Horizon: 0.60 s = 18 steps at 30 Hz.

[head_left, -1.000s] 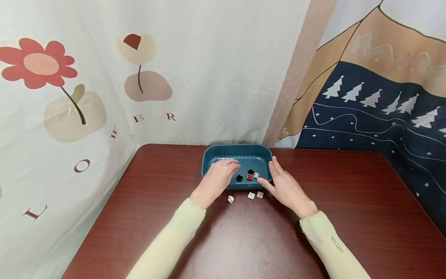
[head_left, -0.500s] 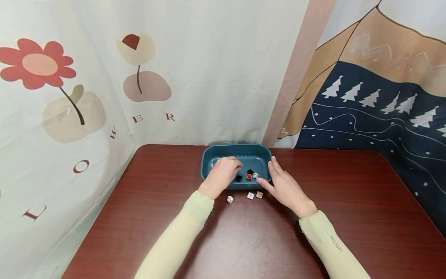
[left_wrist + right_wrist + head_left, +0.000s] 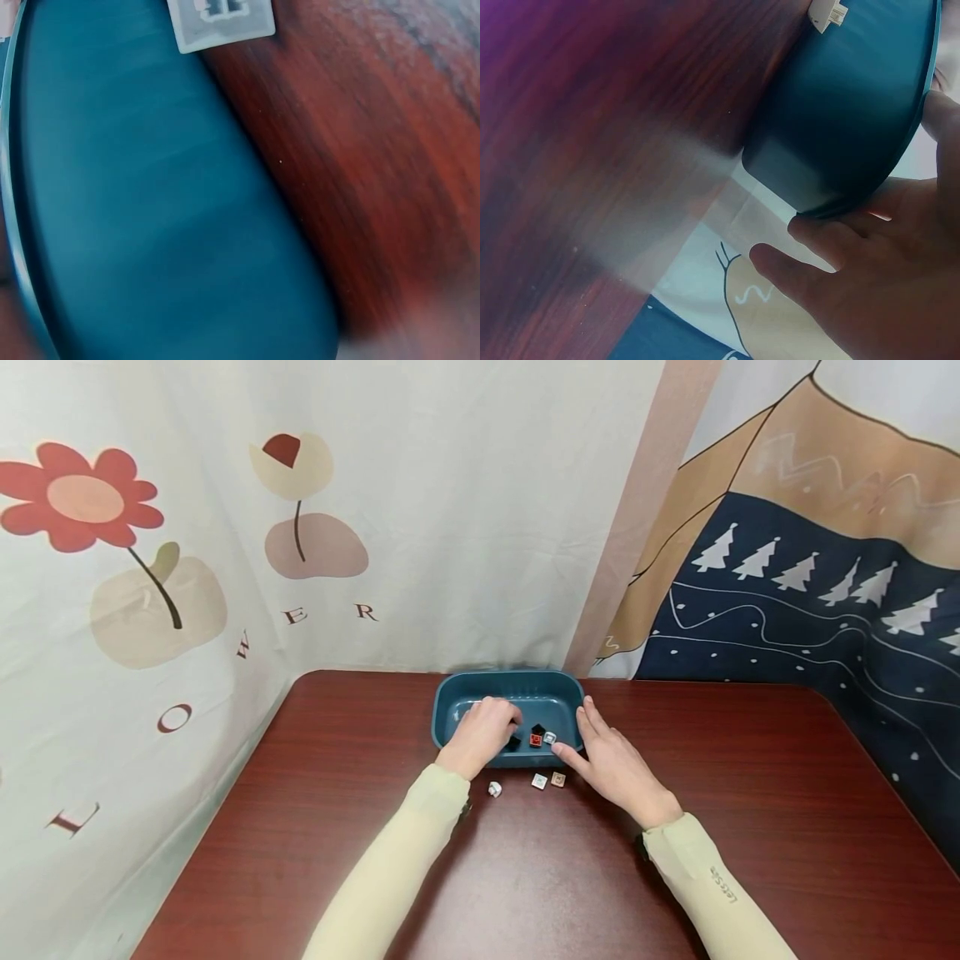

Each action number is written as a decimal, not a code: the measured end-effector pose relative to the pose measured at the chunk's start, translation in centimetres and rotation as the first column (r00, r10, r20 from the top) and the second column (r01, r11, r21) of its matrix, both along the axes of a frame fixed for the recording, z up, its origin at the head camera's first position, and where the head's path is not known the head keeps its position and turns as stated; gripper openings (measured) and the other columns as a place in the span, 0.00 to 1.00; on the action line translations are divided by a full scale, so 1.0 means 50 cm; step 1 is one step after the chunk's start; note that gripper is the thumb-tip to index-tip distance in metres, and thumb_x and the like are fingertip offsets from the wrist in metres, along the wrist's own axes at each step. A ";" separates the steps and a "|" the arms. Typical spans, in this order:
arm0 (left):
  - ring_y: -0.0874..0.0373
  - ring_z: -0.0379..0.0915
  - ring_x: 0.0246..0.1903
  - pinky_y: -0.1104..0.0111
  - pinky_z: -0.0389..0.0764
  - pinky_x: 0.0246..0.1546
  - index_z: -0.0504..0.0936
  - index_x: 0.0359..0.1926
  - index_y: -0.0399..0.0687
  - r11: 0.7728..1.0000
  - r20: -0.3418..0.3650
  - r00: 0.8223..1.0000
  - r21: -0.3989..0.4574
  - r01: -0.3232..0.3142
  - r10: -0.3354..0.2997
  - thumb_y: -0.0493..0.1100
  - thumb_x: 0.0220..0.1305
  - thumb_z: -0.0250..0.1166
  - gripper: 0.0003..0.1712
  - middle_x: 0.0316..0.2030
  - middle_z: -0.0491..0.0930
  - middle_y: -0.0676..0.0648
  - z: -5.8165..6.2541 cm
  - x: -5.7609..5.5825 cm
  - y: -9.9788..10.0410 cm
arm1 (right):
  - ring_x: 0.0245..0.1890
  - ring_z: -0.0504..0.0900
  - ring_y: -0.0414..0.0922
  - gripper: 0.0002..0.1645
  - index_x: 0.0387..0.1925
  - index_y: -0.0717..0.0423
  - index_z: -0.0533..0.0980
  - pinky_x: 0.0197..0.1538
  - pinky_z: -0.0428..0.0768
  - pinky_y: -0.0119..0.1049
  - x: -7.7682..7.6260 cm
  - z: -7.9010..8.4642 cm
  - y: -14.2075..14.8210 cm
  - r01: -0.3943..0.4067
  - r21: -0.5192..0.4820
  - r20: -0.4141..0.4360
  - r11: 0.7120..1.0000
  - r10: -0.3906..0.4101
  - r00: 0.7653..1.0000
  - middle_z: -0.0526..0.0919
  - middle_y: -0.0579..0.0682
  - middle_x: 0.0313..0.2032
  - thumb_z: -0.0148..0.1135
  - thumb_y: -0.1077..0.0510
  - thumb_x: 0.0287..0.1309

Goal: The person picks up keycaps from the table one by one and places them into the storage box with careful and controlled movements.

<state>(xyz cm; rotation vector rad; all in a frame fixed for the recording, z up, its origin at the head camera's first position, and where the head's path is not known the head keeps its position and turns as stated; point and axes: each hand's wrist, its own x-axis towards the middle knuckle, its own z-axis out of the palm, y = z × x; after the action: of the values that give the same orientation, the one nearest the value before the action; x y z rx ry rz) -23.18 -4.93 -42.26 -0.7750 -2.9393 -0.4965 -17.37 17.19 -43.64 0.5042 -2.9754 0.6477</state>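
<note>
My left hand (image 3: 483,731) reaches over the front rim into a dark teal plastic basin (image 3: 562,685), fingers bent downward. Its fingertips are hidden, so I cannot tell whether it holds anything. Beside its fingers lie a black piece (image 3: 513,743), a second black piece (image 3: 538,729), a red square piece (image 3: 536,740) and a white square piece (image 3: 550,738). My right hand (image 3: 618,768) steadies the basin's right end: straight fingers lie along the outer wall, the thumb over the front rim. In the right wrist view, fingers (image 3: 825,240) touch the basin's side (image 3: 840,112).
On the dark red wooden table (image 3: 562,877), just before the basin, lie a white lumpy piece (image 3: 495,789), a white square piece (image 3: 539,782) and a tan square piece (image 3: 558,780). A printed cloth (image 3: 465,527) hangs behind the table.
My left hand has shifted right inside the basin, and its fingers now point further down, partly covering the nearer black piece. My right hand stays at the basin's right end.
</note>
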 end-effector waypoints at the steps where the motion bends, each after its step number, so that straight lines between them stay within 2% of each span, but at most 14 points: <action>1: 0.57 0.79 0.39 0.62 0.81 0.39 0.88 0.41 0.50 1.000 0.001 1.000 -0.001 -0.007 0.007 0.40 0.63 0.67 0.07 0.39 0.84 0.52 0.000 0.000 0.001 | 0.65 0.65 0.63 0.54 0.71 0.69 0.55 0.62 0.67 0.55 0.000 0.000 0.000 0.000 0.002 0.000 1.000 0.000 1.000 0.47 0.63 0.73 0.46 0.28 0.64; 4: 0.57 0.80 0.40 0.60 0.81 0.40 0.88 0.43 0.53 1.000 -0.026 0.999 -0.009 -0.024 0.024 0.44 0.64 0.67 0.08 0.40 0.84 0.53 -0.001 0.003 0.001 | 0.64 0.65 0.63 0.54 0.71 0.70 0.55 0.62 0.67 0.55 0.000 -0.001 0.000 -0.001 0.005 -0.004 1.000 0.001 1.000 0.47 0.63 0.73 0.47 0.29 0.64; 7: 0.57 0.80 0.42 0.59 0.80 0.43 0.88 0.44 0.53 1.000 -0.103 0.994 0.002 -0.023 0.023 0.46 0.64 0.66 0.10 0.43 0.83 0.53 -0.006 0.008 -0.002 | 0.65 0.65 0.63 0.54 0.70 0.70 0.55 0.62 0.67 0.55 -0.001 -0.002 -0.001 -0.004 0.009 -0.006 1.000 0.004 1.000 0.48 0.64 0.73 0.47 0.29 0.64; 12: 0.57 0.79 0.46 0.56 0.74 0.53 0.87 0.45 0.53 0.999 -0.267 0.963 -0.013 0.030 -0.032 0.51 0.65 0.65 0.12 0.44 0.83 0.52 -0.008 0.024 -0.014 | 0.65 0.65 0.63 0.55 0.71 0.70 0.55 0.62 0.67 0.55 -0.002 -0.002 -0.001 -0.009 0.009 -0.007 1.000 0.009 1.000 0.47 0.64 0.73 0.45 0.28 0.64; 14: 0.57 0.78 0.48 0.53 0.70 0.56 0.87 0.46 0.53 0.998 -0.302 0.952 -0.028 0.051 -0.057 0.53 0.66 0.63 0.14 0.46 0.83 0.52 -0.005 0.033 -0.019 | 0.65 0.65 0.63 0.56 0.71 0.70 0.55 0.62 0.67 0.55 -0.002 -0.002 0.000 -0.009 0.008 -0.006 1.000 0.009 1.000 0.47 0.63 0.73 0.44 0.27 0.63; 18: 0.55 0.75 0.52 0.50 0.66 0.59 0.85 0.50 0.52 0.996 -0.330 0.940 -0.036 0.080 -0.087 0.55 0.67 0.62 0.18 0.50 0.81 0.50 0.001 0.051 -0.029 | 0.65 0.64 0.63 0.57 0.71 0.70 0.55 0.62 0.67 0.54 -0.002 -0.003 -0.001 -0.008 0.009 -0.006 1.000 0.008 1.000 0.47 0.64 0.73 0.42 0.25 0.63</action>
<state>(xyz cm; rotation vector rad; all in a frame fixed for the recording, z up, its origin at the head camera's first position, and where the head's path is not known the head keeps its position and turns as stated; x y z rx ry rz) -20.61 -6.38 -42.21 -0.8912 -2.6137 -0.3024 -17.46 17.17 -43.79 0.5177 -2.9731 0.6332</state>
